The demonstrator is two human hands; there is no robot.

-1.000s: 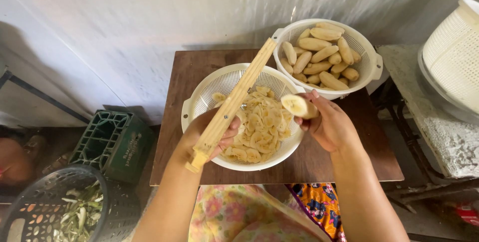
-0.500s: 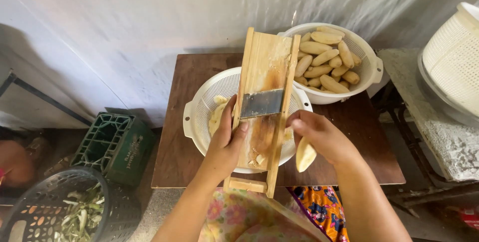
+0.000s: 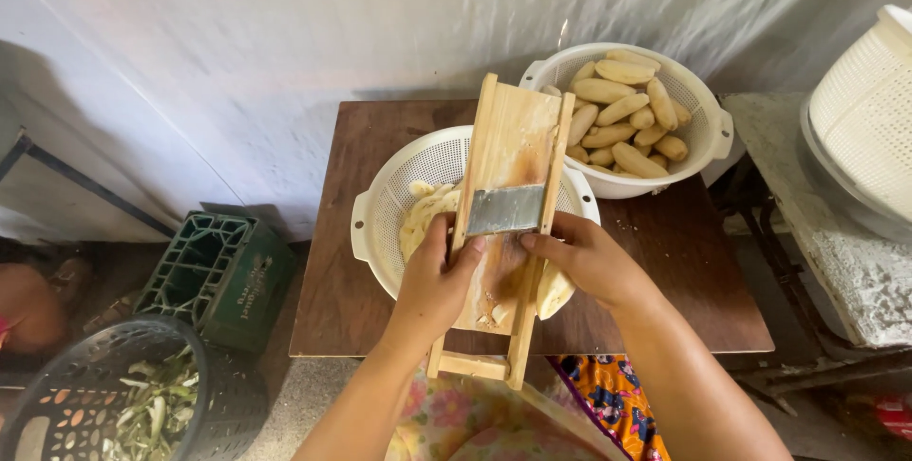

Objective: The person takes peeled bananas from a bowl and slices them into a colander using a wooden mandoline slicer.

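Left hand [image 3: 432, 281] grips wooden slicer [image 3: 502, 224] by its rail, laid across white colander [image 3: 380, 224] of slices | right hand [image 3: 589, 257] steadies other rail, peeled banana [image 3: 554, 292] tucked beneath | risk: fingertips near metal blade [image 3: 505, 209] could be cut if the slicer slips.

Bare forearms; floral garment [image 3: 456, 418] in pastel tones.

Slicer [image 3: 513, 152]: pale raw wood, matt, wet-stained; blade [image 3: 505, 209] dull grey metal. Colanders [image 3: 389, 224] [image 3: 708, 133]: white perforated plastic, slight sheen. Table [image 3: 684, 271]: dark brown wood, smooth, matt. Crate [image 3: 220, 276]: green plastic. Bananas [image 3: 622, 105]: peeled, pale, matt.
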